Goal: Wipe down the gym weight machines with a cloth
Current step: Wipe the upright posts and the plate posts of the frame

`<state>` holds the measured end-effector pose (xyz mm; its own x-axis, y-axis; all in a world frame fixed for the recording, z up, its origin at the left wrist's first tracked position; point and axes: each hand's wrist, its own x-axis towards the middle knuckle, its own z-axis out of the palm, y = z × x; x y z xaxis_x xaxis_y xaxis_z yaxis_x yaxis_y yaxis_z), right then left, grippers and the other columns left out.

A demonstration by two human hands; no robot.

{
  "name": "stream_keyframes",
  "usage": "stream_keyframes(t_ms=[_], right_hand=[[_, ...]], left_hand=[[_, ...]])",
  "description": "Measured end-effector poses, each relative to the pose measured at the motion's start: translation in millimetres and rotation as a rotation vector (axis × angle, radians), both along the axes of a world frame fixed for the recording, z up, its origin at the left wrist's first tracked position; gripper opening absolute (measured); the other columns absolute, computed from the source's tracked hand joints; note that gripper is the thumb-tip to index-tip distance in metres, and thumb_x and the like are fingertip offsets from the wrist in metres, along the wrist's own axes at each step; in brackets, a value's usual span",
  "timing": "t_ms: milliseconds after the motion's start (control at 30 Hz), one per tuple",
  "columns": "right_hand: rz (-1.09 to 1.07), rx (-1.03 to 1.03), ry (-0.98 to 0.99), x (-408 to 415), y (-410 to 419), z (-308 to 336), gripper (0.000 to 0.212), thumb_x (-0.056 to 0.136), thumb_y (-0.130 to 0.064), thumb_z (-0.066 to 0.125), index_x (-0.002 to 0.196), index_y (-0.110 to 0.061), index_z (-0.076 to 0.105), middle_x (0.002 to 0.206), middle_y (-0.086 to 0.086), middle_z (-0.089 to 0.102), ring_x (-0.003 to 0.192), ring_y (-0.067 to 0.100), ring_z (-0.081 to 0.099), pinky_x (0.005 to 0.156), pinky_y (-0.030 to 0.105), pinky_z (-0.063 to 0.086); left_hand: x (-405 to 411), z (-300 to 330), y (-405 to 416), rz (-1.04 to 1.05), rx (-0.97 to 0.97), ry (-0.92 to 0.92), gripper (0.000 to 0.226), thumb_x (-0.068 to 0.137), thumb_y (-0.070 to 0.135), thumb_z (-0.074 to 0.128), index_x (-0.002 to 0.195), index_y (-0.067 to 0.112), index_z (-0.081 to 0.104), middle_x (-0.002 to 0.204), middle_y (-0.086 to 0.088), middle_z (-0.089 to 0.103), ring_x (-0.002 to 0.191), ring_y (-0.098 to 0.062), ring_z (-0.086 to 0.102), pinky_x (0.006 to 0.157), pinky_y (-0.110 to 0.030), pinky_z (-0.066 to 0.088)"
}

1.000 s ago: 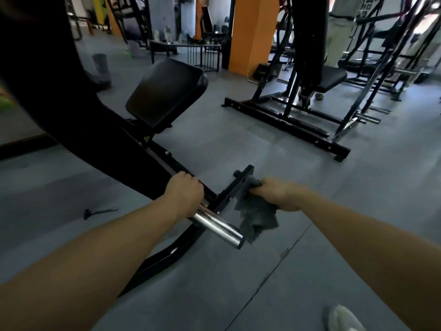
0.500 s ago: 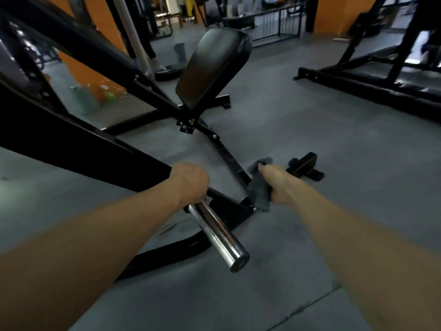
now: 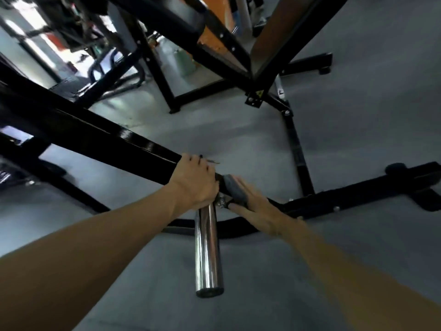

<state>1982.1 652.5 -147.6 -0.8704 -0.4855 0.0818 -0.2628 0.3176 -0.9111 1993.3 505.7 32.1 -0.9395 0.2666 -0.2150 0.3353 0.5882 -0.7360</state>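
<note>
Nearest to me, the chrome weight sleeve (image 3: 208,252) stuck out from the machine toward the camera, its capped end lowest in view above the grey floor (image 3: 358,144). I had no worktop here; everything stood on that floor.

At the sleeve's root my left hand (image 3: 194,185) was clenched over the black lever arm (image 3: 95,137), fingers curled across its top edge. I judged that grip was there to steady the arm so it would not swing while I rubbed next to it.

Just beside it, touching the same joint, my right hand (image 3: 256,206) lay flat, fingers straight, pressing the grey cloth (image 3: 235,191) against the arm where the sleeve bolts on. The cloth was folded small and sat mostly under my fingers, so only its upper edge showed. A flat palm seemed the sensible way to spread pressure over the painted steel.

Beyond the hands the black base frame (image 3: 358,197) ran along the floor toward the right edge, with a thin brace rising from it. Farther off the machine's upper beams (image 3: 214,41) crossed overhead, and other gym equipment showed blurred at the far left. Much of the machine looked yet to be wiped, by my estimate.
</note>
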Motion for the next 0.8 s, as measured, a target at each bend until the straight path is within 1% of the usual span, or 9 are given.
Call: stream_keyframes(t_ms=[67, 133, 200, 267, 300, 367, 533, 700, 800], right_hand=[[0.082, -0.123, -0.172, 12, 15, 2, 0.067, 0.086, -0.087, 0.036, 0.146, -0.069, 0.016, 0.162, -0.034, 0.004, 0.154, 0.003, -0.001, 0.126, 0.043, 0.006], [0.03, -0.242, -0.322, 15, 23, 8, 0.04, 0.09, -0.083, 0.031, 0.13, -0.078, 0.037, 0.159, -0.034, 0.014, 0.154, 0.006, 0.006, 0.126, 0.047, 0.008], [-0.058, -0.317, -0.34, 11, 22, 13, 0.039, 0.103, -0.063, 0.032, 0.132, -0.056, 0.056, 0.158, -0.019, 0.036, 0.149, 0.009, 0.027, 0.125, 0.04, 0.02], [-0.114, -0.353, -0.231, 9, 14, 20, 0.031, 0.107, -0.038, 0.046, 0.131, -0.03, 0.064, 0.139, -0.008, 0.06, 0.129, 0.003, 0.053, 0.115, 0.032, 0.039], [-0.127, -0.312, -0.172, 6, 9, 23, 0.03, 0.104, -0.027, 0.056, 0.133, -0.027, 0.062, 0.13, -0.011, 0.064, 0.119, -0.007, 0.057, 0.108, 0.022, 0.043], [-0.09, -0.172, -0.068, 0, -3, 24, 0.057, 0.091, -0.015, 0.073, 0.14, -0.034, 0.052, 0.125, -0.017, 0.061, 0.113, -0.014, 0.054, 0.098, 0.011, 0.042], [-0.249, 0.184, 0.039, -19, -18, 1, 0.081, 0.063, -0.047, 0.087, 0.134, -0.044, 0.047, 0.13, -0.016, 0.054, 0.119, 0.015, 0.052, 0.097, 0.049, 0.046], [-0.31, 0.598, -0.048, -19, 18, -44, 0.075, 0.072, -0.037, 0.086, 0.136, -0.021, 0.05, 0.133, 0.003, 0.052, 0.123, 0.03, 0.048, 0.098, 0.051, 0.047], [-0.373, 0.673, -0.088, -17, 21, -61, 0.07, 0.075, -0.035, 0.086, 0.134, -0.016, 0.053, 0.131, 0.008, 0.055, 0.119, 0.033, 0.051, 0.098, 0.046, 0.048]], left_hand=[[1, 3, 2, 0.058, 0.032, -0.009, 0.051, 0.103, 0.046, 0.027, 0.126, 0.01, 0.055, 0.133, -0.017, 0.056, 0.116, -0.034, 0.053, 0.098, -0.045, 0.036], [-1, 1, 5, 0.113, 0.041, -0.017, 0.047, 0.102, 0.045, 0.031, 0.121, 0.011, 0.057, 0.13, -0.017, 0.056, 0.113, -0.033, 0.052, 0.097, -0.045, 0.035], [-3, -1, 7, 0.142, 0.041, -0.028, 0.042, 0.1, 0.043, 0.035, 0.116, 0.012, 0.057, 0.125, -0.016, 0.057, 0.109, -0.032, 0.051, 0.093, -0.044, 0.034], [-5, 0, 9, 0.168, 0.048, -0.039, 0.038, 0.098, 0.041, 0.039, 0.114, 0.012, 0.058, 0.122, -0.014, 0.058, 0.107, -0.03, 0.05, 0.093, -0.042, 0.033], [-6, 1, 10, 0.176, 0.055, -0.042, 0.037, 0.097, 0.039, 0.04, 0.114, 0.012, 0.058, 0.122, -0.014, 0.058, 0.108, -0.03, 0.05, 0.095, -0.042, 0.033], [-5, 3, 12, 0.199, 0.061, -0.048, 0.039, 0.095, 0.037, 0.04, 0.119, 0.012, 0.059, 0.127, -0.016, 0.057, 0.112, -0.031, 0.05, 0.101, -0.044, 0.032], [-1, 2, 10, 0.159, 0.105, -0.013, 0.03, 0.095, 0.04, 0.037, 0.098, 0.015, 0.053, 0.109, -0.011, 0.057, 0.093, -0.026, 0.045, 0.091, -0.042, 0.031], [-1, -9, 1, 0.06, 0.133, 0.06, 0.034, 0.098, 0.041, 0.031, 0.092, 0.017, 0.053, 0.086, -0.007, 0.045, 0.083, -0.024, 0.043, 0.08, -0.039, 0.027], [-1, -17, -2, 0.013, 0.116, 0.072, 0.036, 0.097, 0.042, 0.029, 0.091, 0.016, 0.054, 0.089, -0.007, 0.051, 0.085, -0.024, 0.047, 0.088, -0.04, 0.035]])
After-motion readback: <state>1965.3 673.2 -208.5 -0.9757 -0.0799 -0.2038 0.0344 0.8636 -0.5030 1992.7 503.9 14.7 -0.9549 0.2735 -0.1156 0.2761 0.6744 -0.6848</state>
